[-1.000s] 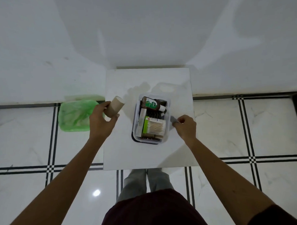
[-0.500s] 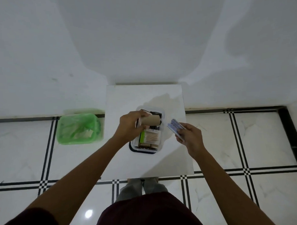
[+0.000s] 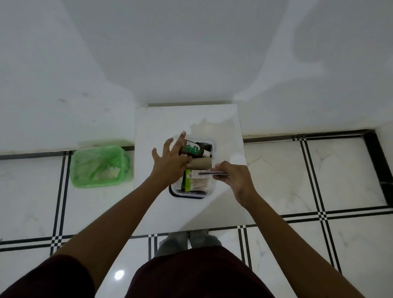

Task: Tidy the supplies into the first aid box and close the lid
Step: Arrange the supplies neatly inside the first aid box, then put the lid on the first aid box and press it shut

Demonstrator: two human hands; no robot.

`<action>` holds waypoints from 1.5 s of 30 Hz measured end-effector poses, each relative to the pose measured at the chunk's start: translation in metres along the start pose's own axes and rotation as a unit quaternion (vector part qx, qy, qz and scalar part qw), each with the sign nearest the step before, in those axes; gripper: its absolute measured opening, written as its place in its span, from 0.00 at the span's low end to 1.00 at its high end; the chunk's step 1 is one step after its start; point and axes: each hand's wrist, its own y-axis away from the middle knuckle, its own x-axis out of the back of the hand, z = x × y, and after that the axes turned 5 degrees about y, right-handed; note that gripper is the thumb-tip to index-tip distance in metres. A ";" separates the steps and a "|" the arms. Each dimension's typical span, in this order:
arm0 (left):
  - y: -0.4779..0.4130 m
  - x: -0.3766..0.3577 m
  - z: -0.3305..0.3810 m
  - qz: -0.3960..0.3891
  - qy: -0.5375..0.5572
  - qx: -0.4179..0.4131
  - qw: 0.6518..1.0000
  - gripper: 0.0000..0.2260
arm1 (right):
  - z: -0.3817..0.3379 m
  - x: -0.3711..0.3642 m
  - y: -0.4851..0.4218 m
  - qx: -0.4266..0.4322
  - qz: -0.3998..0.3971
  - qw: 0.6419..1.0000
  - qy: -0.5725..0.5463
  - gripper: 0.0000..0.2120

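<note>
A clear first aid box [image 3: 211, 188] stands on a dark lid or base on the white table [image 3: 185, 120]. Inside lie a brown bottle with a green label [image 3: 192, 149], a tan bandage roll [image 3: 201, 163] across the middle, and a cotton swab pack [image 3: 197, 182] toward the near end. My left hand [image 3: 169, 159] is over the box's left side, fingers spread, touching the roll's left end. My right hand [image 3: 233, 177] holds a thin flat packet [image 3: 208, 173] level over the box, just above the swab pack.
A green plastic-lined bin [image 3: 100, 166] sits on the tiled floor left of the table. The table's back edge meets a white wall. My legs and feet [image 3: 187, 240] are at the table's near edge.
My left hand carried the roll from left of the box into it and has let go, fingers spreading. My right hand brought the flat packet from the box's right side over the box.
</note>
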 end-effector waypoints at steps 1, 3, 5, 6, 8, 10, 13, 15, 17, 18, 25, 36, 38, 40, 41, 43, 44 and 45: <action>-0.003 0.000 -0.001 -0.017 0.024 0.010 1.000 0.11 | 0.003 0.000 -0.002 0.020 -0.002 0.999 0.035 0.09; -0.006 0.000 -0.002 -0.001 0.073 0.010 0.997 0.11 | 0.006 0.000 -0.004 0.066 -0.011 0.989 0.132 0.07; -0.004 -0.001 -0.005 0.071 0.141 0.021 0.987 0.12 | 0.005 -0.001 -0.004 0.099 -0.041 0.974 0.198 0.10; -0.002 -0.001 -0.006 0.109 0.189 0.040 0.975 0.14 | 0.005 -0.003 -0.003 0.117 -0.058 0.965 0.228 0.13; 0.007 0.001 -0.005 0.150 0.305 0.108 0.934 0.16 | 0.005 -0.008 -0.003 0.167 -0.078 0.934 0.306 0.17; 0.016 0.005 -0.003 0.120 0.386 0.186 0.896 0.15 | 0.007 -0.014 -0.002 0.221 -0.101 0.894 0.377 0.15; 0.028 0.003 -0.005 0.060 0.397 0.219 0.889 0.14 | 0.017 -0.021 -0.002 0.291 -0.150 0.825 0.462 0.07; 0.031 0.001 -0.010 0.043 0.399 0.221 0.889 0.14 | 0.025 -0.025 -0.001 0.315 -0.177 0.784 0.505 0.05; 0.031 0.003 -0.014 0.020 0.404 0.220 0.888 0.14 | 0.034 -0.027 0.000 0.335 -0.184 0.763 0.521 0.03; 0.031 0.005 -0.015 0.009 0.412 0.218 0.885 0.14 | 0.039 -0.026 0.000 0.350 -0.180 0.756 0.523 0.03; 0.032 0.018 -0.014 -0.140 0.420 0.240 0.864 0.20 | 0.053 -0.022 0.000 0.427 -0.130 0.710 0.545 0.08; 0.057 0.028 -0.018 -0.059 0.544 0.259 0.796 0.14 | 0.072 -0.018 -0.031 -0.050 0.077 0.921 0.380 0.16; 0.066 0.031 -0.023 -0.027 0.550 0.268 0.791 0.15 | 0.081 -0.030 -0.038 -0.054 0.053 0.912 0.402 0.18; 0.074 0.032 -0.030 0.004 0.539 0.277 0.795 0.16 | 0.093 -0.040 -0.049 -0.042 0.070 0.910 0.406 0.21; 0.077 0.031 -0.033 0.014 0.533 0.281 0.798 0.16 | 0.097 -0.043 -0.053 -0.041 0.078 0.909 0.408 0.22; 0.082 0.029 -0.039 0.024 0.526 0.294 0.798 0.17 | 0.102 -0.045 -0.062 -0.058 0.072 0.913 0.397 0.18; 0.084 0.028 -0.041 0.025 0.524 0.303 0.796 0.18 | 0.100 -0.045 -0.065 -0.072 0.066 0.920 0.379 0.15; 0.085 0.025 -0.042 0.026 0.524 0.309 0.793 0.19 | 0.096 -0.043 -0.066 -0.088 0.062 0.933 0.343 0.12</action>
